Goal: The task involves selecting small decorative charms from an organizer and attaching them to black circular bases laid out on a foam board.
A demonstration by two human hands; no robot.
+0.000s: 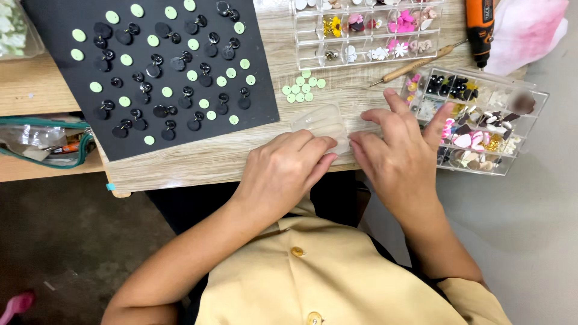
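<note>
At the table's front edge, just right of frame centre, the left hand [288,164] and right hand [394,144] pinch a small clear plastic case [320,124] between curled fingertips — best kept low and level — beside the bead organiser [481,120].

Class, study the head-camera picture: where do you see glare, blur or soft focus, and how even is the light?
Head view: light soft and even, shadows faint; glare on the clear bead boxes; a blurred patch on the right box; hands and the small clear case fairly sharp; the black board shows no glare.
</note>
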